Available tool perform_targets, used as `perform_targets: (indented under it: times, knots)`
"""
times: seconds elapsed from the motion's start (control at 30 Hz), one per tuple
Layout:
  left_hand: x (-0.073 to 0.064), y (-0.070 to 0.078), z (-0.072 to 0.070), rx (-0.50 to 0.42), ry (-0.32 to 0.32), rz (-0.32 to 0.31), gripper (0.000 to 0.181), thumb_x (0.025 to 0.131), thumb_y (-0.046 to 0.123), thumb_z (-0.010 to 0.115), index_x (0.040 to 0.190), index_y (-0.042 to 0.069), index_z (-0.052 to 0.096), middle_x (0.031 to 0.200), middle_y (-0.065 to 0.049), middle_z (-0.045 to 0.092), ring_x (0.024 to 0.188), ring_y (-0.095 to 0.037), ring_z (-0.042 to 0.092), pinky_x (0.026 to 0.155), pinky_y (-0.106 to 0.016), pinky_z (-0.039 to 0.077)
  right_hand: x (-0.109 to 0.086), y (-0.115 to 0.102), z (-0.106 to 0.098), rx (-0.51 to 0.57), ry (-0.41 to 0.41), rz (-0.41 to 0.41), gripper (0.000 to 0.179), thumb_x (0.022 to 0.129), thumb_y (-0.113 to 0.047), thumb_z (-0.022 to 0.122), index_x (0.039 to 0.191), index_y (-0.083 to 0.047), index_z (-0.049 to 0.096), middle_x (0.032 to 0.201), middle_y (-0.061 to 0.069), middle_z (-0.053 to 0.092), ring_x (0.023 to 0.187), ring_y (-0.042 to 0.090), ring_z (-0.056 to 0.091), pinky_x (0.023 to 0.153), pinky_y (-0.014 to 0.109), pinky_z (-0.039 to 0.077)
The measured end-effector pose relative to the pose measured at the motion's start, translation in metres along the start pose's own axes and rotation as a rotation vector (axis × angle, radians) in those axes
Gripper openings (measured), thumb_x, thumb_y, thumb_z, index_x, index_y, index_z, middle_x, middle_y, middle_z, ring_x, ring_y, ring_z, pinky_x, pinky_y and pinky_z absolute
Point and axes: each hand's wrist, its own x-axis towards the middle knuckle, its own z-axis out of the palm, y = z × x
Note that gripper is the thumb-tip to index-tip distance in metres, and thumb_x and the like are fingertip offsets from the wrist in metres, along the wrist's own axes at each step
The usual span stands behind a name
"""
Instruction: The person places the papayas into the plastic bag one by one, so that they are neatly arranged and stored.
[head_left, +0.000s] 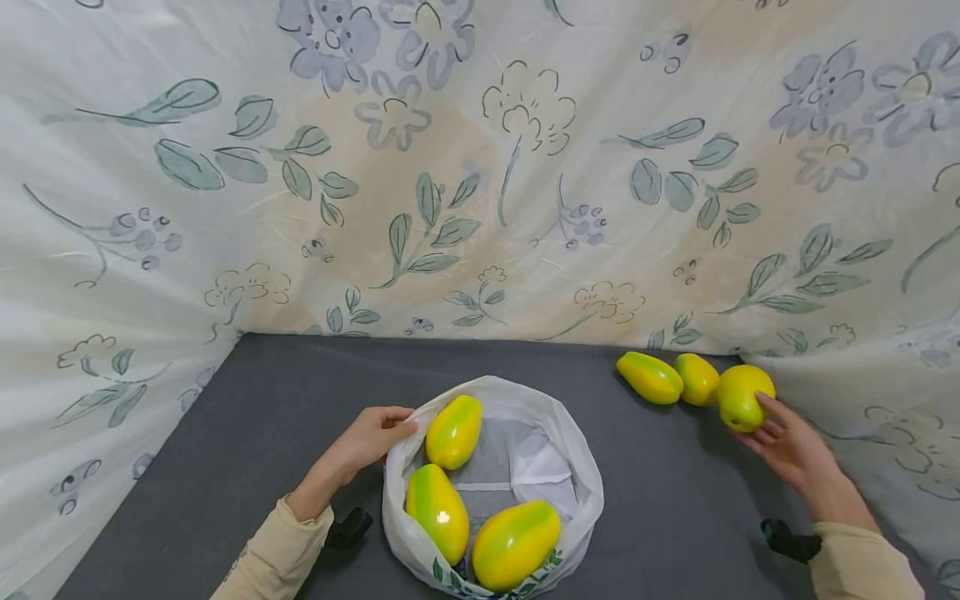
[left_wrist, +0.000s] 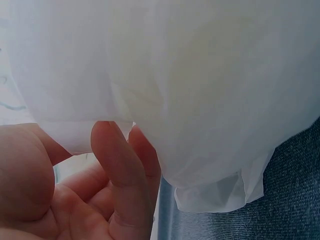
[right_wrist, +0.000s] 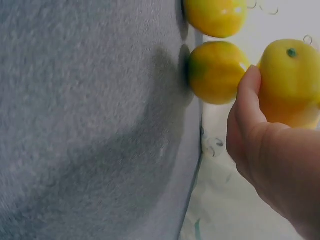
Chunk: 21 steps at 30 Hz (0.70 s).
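My left hand (head_left: 369,437) pinches the left rim of a white plastic bag (head_left: 588,483), which stands with its mouth open upward. Inside it lie three yellow-green papayas, one at the upper left (head_left: 453,432), one at the lower left (head_left: 437,514) and one at the front (head_left: 516,546). Over at the right, my right hand (head_left: 798,454) holds another papaya (head_left: 742,397) between thumb and fingers. In the right wrist view this papaya (right_wrist: 292,80) shows its small green stem end toward the camera. Some of the right fingers are hidden behind it.
Two more papayas, one greener (head_left: 649,377) and one yellower (head_left: 697,379), lie left of the held one at the back of the dark grey tabletop (head_left: 300,375). A flower-patterned cloth (head_left: 480,250) hangs behind and along both sides.
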Motion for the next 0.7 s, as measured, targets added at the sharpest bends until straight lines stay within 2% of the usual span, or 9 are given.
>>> perform_targets:
  times: [0.1, 0.3, 0.5, 0.7]
  knots:
    - [-0.001, 0.0, 0.0, -0.001, 0.002, -0.004, 0.033, 0.096, 0.016, 0.058, 0.125, -0.001, 0.06, 0.1, -0.007, 0.065, 0.073, -0.019, 0.06, 0.061, -0.032, 0.053, -0.001, 0.003, 0.009, -0.102, -0.039, -0.04, 0.088, 0.095, -0.037, 0.056, 0.15, -0.03, -0.014, 0.123, -0.001, 0.03, 0.081, 0.007, 0.059, 0.075, 0.03, 0.051]
    - [-0.002, 0.001, 0.0, 0.002, 0.008, -0.01, 0.032, 0.096, 0.015, 0.058, 0.124, -0.001, 0.06, 0.099, -0.007, 0.065, 0.072, -0.019, 0.06, 0.061, -0.032, 0.053, -0.007, 0.008, 0.032, -0.275, -0.123, -0.115, 0.082, 0.098, -0.039, 0.05, 0.152, -0.017, -0.009, 0.124, 0.002, 0.031, 0.087, 0.005, 0.06, 0.077, 0.027, 0.051]
    - [-0.001, 0.001, 0.001, 0.003, 0.013, -0.019, 0.032, 0.096, 0.016, 0.058, 0.124, 0.001, 0.061, 0.099, -0.007, 0.065, 0.073, -0.019, 0.06, 0.061, -0.032, 0.053, -0.012, 0.01, 0.058, -0.323, -0.145, -0.136, 0.094, 0.096, -0.042, 0.052, 0.149, -0.011, -0.019, 0.134, 0.009, 0.026, 0.088, 0.002, 0.059, 0.074, 0.025, 0.051]
    - [0.0, 0.001, 0.001, -0.011, 0.007, -0.012, 0.032, 0.096, 0.016, 0.058, 0.125, 0.0, 0.06, 0.102, -0.007, 0.066, 0.074, -0.019, 0.061, 0.062, -0.033, 0.053, -0.02, 0.012, 0.079, -0.331, -0.223, -0.155, 0.087, 0.099, -0.037, 0.049, 0.15, -0.012, -0.016, 0.133, 0.006, 0.027, 0.095, 0.005, 0.059, 0.079, 0.028, 0.051]
